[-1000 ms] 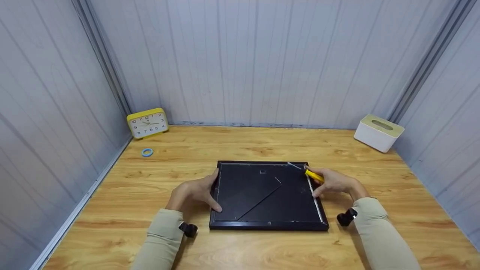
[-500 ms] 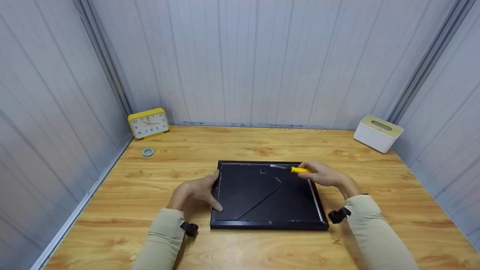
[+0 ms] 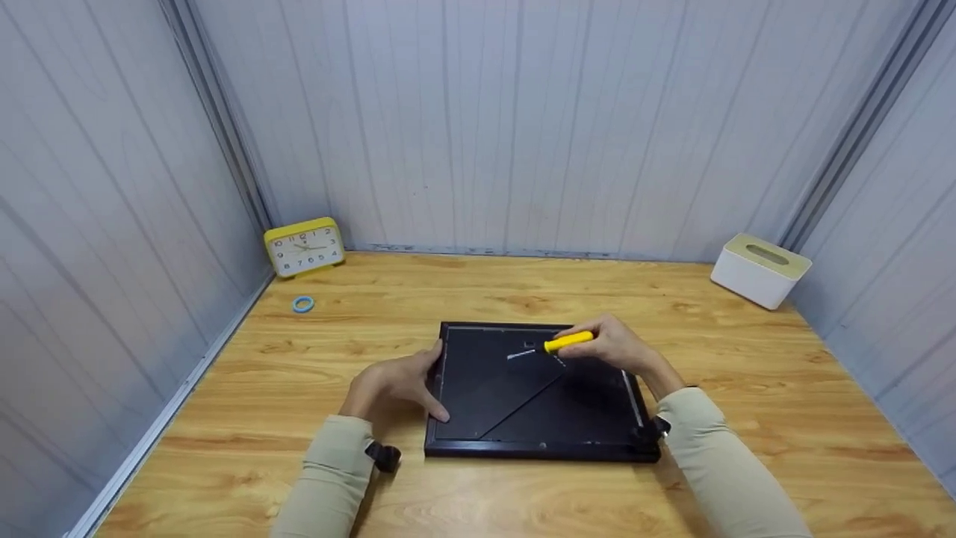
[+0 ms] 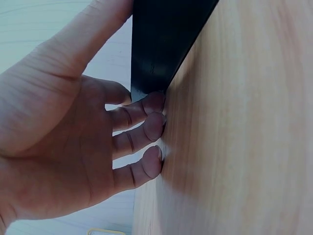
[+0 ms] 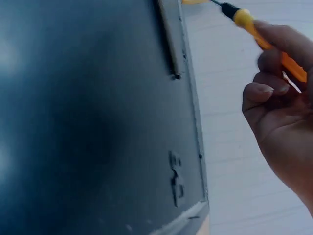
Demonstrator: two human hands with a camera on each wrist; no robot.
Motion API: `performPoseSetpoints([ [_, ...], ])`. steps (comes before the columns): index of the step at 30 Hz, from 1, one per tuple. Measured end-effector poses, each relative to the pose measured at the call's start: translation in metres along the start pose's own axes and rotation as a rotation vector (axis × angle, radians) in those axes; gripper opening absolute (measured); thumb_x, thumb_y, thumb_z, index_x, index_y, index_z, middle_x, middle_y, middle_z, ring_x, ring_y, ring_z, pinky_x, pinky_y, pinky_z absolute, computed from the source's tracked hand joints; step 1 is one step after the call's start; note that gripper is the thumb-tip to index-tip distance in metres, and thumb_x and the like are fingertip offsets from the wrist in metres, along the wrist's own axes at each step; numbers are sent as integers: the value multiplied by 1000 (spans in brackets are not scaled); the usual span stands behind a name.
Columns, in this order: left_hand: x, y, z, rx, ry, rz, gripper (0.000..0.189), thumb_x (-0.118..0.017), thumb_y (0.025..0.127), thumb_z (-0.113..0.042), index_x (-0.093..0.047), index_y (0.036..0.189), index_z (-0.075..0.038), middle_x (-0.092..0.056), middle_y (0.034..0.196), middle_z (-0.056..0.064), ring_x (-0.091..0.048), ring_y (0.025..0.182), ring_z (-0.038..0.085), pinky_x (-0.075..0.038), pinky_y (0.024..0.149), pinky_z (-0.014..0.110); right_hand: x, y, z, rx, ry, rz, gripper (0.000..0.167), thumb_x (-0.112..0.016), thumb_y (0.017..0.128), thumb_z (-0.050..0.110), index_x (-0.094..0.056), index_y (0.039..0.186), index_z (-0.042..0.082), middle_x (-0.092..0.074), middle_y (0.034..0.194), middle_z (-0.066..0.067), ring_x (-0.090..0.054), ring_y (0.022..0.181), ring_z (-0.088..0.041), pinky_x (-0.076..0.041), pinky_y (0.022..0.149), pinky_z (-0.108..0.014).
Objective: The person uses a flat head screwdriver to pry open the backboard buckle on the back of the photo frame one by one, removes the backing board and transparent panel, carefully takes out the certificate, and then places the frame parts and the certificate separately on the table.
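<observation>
A black picture frame (image 3: 597,411) lies back side up on the wooden table, a diagonal line and a small metal fitting on its backing. My left hand (image 3: 399,385) rests at its left edge, the thumb lying on the frame. In the left wrist view, the left fingertips (image 4: 152,126) touch the table beside the frame's side (image 4: 159,49). Above the backing, my right hand (image 3: 616,345) holds a screwdriver (image 3: 567,342) by its yellow handle, the shaft pointing left. In the right wrist view, the screwdriver (image 5: 244,19) appears clear of the backing (image 5: 98,98).
A yellow alarm clock (image 3: 305,248) stands at the back left, with a light blue ring (image 3: 302,304) in front of it. At the back right is a white tissue box (image 3: 758,273) with a wooden lid. Pale panel walls (image 3: 478,127) enclose the table.
My right hand has moved left from the frame's right edge to above the backing, carrying the screwdriver. Its shaft has swung to point left. The left hand stays at the frame's left edge.
</observation>
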State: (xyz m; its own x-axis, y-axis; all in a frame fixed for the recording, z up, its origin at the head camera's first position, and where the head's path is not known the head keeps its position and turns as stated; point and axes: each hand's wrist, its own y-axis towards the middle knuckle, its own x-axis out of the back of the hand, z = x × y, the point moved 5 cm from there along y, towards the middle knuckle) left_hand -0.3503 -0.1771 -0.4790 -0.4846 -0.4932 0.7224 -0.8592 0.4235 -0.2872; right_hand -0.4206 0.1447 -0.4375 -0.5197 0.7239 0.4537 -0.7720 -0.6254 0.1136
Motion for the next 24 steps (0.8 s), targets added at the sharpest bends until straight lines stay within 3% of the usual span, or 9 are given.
performPoseSetpoints([
  [5,-2,1,1,-2,20,2,138,-93,68,-41,3,159,-1,-9,164,23,-12,150,29,-18,121,42,-2,7,2,-31,38,-116,39,-83,83,15,-73,115,-3,-74,94,-9,-56,70,-10,-49,62,-22],
  [8,-2,1,2,3,15,2,139,-93,68,-42,3,159,-2,-9,164,22,-12,150,28,-17,121,41,-5,15,4,-48,74,-149,39,-83,83,17,-73,116,-2,-74,93,-10,-62,71,-16,-55,65,-29],
  [11,-1,1,1,-4,2,-5,139,-94,67,-40,3,159,-2,-11,164,23,-14,150,29,-18,121,42,-13,24,7,-58,161,-128,43,-82,84,11,-69,120,-7,-74,98,-16,-71,79,-26,-60,76,-41],
  [16,0,0,0,-17,-2,-9,139,-94,67,-39,2,159,-1,-12,163,24,-14,150,30,-17,121,42,-33,38,11,-96,326,-46,48,-78,86,2,-61,128,-12,-71,107,-25,-72,92,-37,-53,87,-55],
  [24,0,-1,-1,-2,-12,-6,139,-94,66,-41,2,160,-3,-12,164,22,-14,150,29,-17,121,43,-61,56,10,-183,357,-48,47,-77,84,-4,-63,128,-10,-72,104,-23,-73,90,-37,-58,81,-47],
])
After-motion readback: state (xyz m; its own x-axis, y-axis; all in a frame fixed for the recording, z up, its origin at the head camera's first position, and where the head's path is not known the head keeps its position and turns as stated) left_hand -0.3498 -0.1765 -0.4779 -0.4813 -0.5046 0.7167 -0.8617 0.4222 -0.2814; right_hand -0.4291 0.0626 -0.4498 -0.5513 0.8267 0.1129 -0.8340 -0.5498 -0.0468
